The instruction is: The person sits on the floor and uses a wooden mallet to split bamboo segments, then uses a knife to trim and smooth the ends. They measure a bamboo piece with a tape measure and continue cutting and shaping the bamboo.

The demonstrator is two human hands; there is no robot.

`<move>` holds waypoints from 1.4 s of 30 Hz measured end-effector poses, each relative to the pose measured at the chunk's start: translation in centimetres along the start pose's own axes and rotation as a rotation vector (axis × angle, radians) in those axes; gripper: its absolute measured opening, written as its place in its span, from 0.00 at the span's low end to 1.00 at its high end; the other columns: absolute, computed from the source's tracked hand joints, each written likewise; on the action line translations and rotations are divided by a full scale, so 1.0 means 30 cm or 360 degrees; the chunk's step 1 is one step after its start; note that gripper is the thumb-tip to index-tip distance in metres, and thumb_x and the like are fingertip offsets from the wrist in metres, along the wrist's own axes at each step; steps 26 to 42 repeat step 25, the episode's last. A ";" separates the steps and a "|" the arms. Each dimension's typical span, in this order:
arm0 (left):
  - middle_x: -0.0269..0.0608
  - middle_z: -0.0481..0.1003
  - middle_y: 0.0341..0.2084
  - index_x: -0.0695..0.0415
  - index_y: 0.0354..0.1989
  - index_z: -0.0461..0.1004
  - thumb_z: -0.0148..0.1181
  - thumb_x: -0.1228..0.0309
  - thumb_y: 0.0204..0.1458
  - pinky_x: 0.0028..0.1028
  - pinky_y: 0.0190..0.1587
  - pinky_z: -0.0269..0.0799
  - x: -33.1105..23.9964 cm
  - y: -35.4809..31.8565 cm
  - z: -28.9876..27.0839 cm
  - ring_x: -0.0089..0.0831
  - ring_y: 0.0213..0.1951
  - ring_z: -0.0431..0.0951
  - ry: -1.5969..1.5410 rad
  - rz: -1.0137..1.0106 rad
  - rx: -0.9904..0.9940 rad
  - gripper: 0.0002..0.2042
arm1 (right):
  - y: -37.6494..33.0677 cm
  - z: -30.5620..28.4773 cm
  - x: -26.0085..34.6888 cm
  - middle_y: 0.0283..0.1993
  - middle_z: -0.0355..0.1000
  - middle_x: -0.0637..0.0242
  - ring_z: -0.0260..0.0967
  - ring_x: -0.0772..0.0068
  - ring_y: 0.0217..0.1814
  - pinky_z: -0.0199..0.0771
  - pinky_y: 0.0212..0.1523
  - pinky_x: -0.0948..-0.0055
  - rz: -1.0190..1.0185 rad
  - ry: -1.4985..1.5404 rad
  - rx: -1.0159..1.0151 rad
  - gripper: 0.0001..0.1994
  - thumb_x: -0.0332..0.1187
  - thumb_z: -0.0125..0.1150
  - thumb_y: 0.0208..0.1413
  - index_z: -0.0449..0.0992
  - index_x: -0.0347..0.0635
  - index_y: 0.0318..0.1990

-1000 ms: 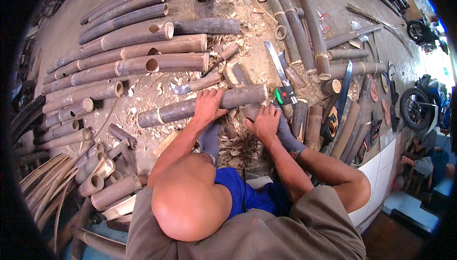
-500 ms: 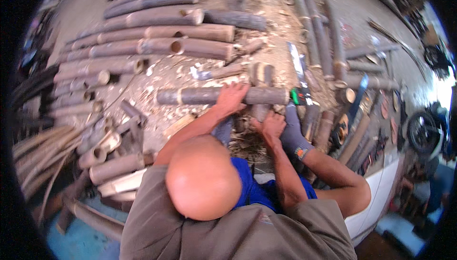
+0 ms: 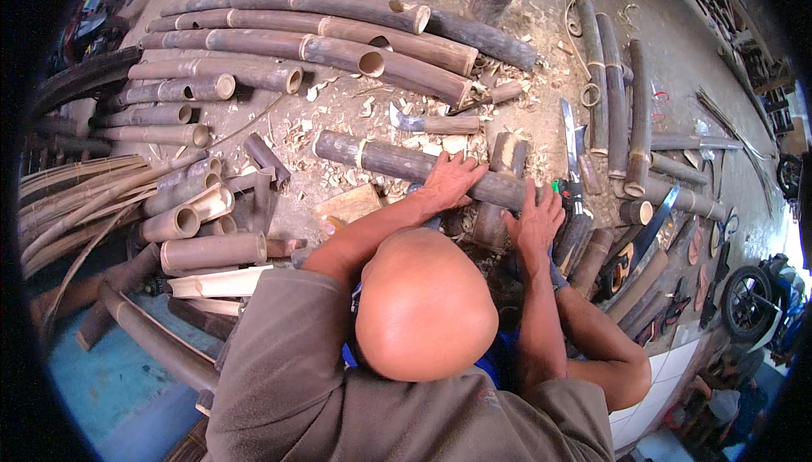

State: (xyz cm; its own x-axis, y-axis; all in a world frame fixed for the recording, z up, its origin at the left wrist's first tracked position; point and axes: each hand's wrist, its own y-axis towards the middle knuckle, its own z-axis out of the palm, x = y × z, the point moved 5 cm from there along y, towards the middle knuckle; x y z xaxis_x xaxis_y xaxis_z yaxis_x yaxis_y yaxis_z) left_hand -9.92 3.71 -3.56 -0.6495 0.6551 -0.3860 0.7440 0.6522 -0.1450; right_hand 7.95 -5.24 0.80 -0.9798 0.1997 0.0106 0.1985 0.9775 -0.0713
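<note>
While the far left shows thin bamboo strips (image 3: 76,200) fanned along the ground, short cut bamboo sections (image 3: 199,225) lie bunched beside them, too jumbled to count; above, long bamboo poles (image 3: 296,43) run in a stack across the floor, about five clear in the top rows, open ends facing right; wood chips (image 3: 338,115) litter the ground between; now centre, the dark bamboo pole (image 3: 397,160) being worked lies across the floor in front of the person, long axis running from upper left down to lower right, its cut end pointing left; one pole, two hands on it; the left hand (image 3: 452,181) presses flat on top, fingers spread wide; the right hand (image 3: 534,221) sits just beside it to the right, fingers splayed over the same pole, palm down, gripping nothing else; just above, one small hatchet (image 3: 419,121) rests in the chips, apart from both hands; to the right, one long machete (image 3: 571,145) lies lengthwise, blade pointing up the picture, touching neither hand; further right, more bamboo poles (image 3: 617,98) stand in a row running away from the person; one motorbike wheel (image 3: 744,301) at the far right edge.
</note>
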 end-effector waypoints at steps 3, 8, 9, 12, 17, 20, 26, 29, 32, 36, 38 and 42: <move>0.45 0.73 0.56 0.53 0.70 0.65 0.77 0.57 0.44 0.48 0.61 0.64 -0.001 0.000 0.006 0.47 0.61 0.71 -0.0042 0.0045 -0.0075 0.42 | 0.039 0.098 -0.050 0.74 0.59 0.52 0.51 0.38 0.78 0.51 0.70 0.24 -0.0128 -0.0030 0.0259 0.46 0.55 0.73 0.52 0.58 0.57 0.76; 0.50 0.72 0.59 0.54 0.69 0.67 0.70 0.53 0.54 0.49 0.66 0.64 0.088 -0.101 -0.033 0.53 0.63 0.69 -0.0610 -0.0079 -0.0406 0.36 | 0.061 0.151 -0.047 0.75 0.58 0.54 0.51 0.39 0.78 0.44 0.68 0.15 -0.0282 -0.0008 0.0353 0.46 0.58 0.71 0.53 0.56 0.61 0.77; 0.52 0.71 0.61 0.55 0.67 0.70 0.68 0.54 0.57 0.48 0.67 0.64 0.110 -0.152 -0.065 0.54 0.65 0.68 -0.0744 -0.0182 -0.0557 0.31 | 0.060 0.162 -0.061 0.76 0.57 0.54 0.51 0.40 0.79 0.44 0.68 0.14 -0.0253 -0.0031 0.0313 0.46 0.58 0.71 0.54 0.55 0.61 0.77; 0.55 0.77 0.55 0.57 0.61 0.77 0.68 0.53 0.58 0.44 0.64 0.70 0.263 -0.346 -0.127 0.51 0.58 0.77 -0.0890 -0.0544 -0.0821 0.27 | 0.054 0.165 -0.069 0.75 0.57 0.55 0.50 0.42 0.79 0.44 0.66 0.12 -0.0212 -0.0010 0.0306 0.46 0.55 0.72 0.54 0.54 0.62 0.78; 0.59 0.83 0.41 0.64 0.49 0.80 0.66 0.47 0.56 0.46 0.51 0.77 0.404 -0.888 -0.305 0.55 0.45 0.83 -0.0578 -0.1396 -0.0897 0.28 | 0.053 0.179 -0.058 0.75 0.58 0.57 0.51 0.43 0.78 0.44 0.66 0.11 -0.0213 0.0009 0.0316 0.46 0.53 0.74 0.53 0.55 0.64 0.77; 0.65 0.82 0.40 0.66 0.53 0.74 0.67 0.43 0.54 0.50 0.49 0.78 0.411 -1.034 -0.164 0.59 0.44 0.83 -0.0324 -0.1640 -0.0741 0.34 | 0.054 0.165 -0.059 0.75 0.58 0.58 0.51 0.43 0.78 0.45 0.65 0.10 -0.0226 0.0009 0.0324 0.47 0.56 0.73 0.52 0.55 0.64 0.77; 0.63 0.82 0.38 0.63 0.55 0.66 0.64 0.41 0.54 0.57 0.45 0.78 0.311 -0.989 0.096 0.64 0.42 0.83 -0.0421 -0.1743 -0.0375 0.35 | 0.074 0.218 -0.097 0.72 0.59 0.61 0.54 0.44 0.76 0.52 0.62 0.10 -0.0260 -0.0088 0.0122 0.47 0.59 0.73 0.51 0.56 0.64 0.76; 0.63 0.82 0.38 0.63 0.55 0.66 0.64 0.41 0.54 0.57 0.45 0.78 0.311 -0.989 0.096 0.64 0.42 0.83 -0.0421 -0.1743 -0.0375 0.35 | 0.074 0.218 -0.097 0.72 0.59 0.61 0.54 0.44 0.76 0.52 0.62 0.10 -0.0260 -0.0088 0.0122 0.47 0.59 0.73 0.51 0.56 0.64 0.76; 0.63 0.82 0.38 0.63 0.55 0.66 0.64 0.41 0.54 0.57 0.45 0.78 0.311 -0.989 0.096 0.64 0.42 0.83 -0.0421 -0.1743 -0.0375 0.35 | 0.074 0.218 -0.097 0.72 0.59 0.61 0.54 0.44 0.76 0.52 0.62 0.10 -0.0260 -0.0088 0.0122 0.47 0.59 0.73 0.51 0.56 0.64 0.76; 0.63 0.82 0.38 0.63 0.55 0.66 0.64 0.41 0.54 0.57 0.45 0.78 0.311 -0.989 0.096 0.64 0.42 0.83 -0.0421 -0.1743 -0.0375 0.35 | 0.074 0.218 -0.097 0.72 0.59 0.61 0.54 0.44 0.76 0.52 0.62 0.10 -0.0260 -0.0088 0.0122 0.47 0.59 0.73 0.51 0.56 0.64 0.76; 0.63 0.82 0.38 0.63 0.55 0.66 0.64 0.41 0.54 0.57 0.45 0.78 0.311 -0.989 0.096 0.64 0.42 0.83 -0.0421 -0.1743 -0.0375 0.35 | 0.074 0.218 -0.097 0.72 0.59 0.61 0.54 0.44 0.76 0.52 0.62 0.10 -0.0260 -0.0088 0.0122 0.47 0.59 0.73 0.51 0.56 0.64 0.76; 0.63 0.82 0.38 0.63 0.55 0.66 0.64 0.41 0.54 0.57 0.45 0.78 0.311 -0.989 0.096 0.64 0.42 0.83 -0.0421 -0.1743 -0.0375 0.35 | 0.074 0.218 -0.097 0.72 0.59 0.61 0.54 0.44 0.76 0.52 0.62 0.10 -0.0260 -0.0088 0.0122 0.47 0.59 0.73 0.51 0.56 0.64 0.76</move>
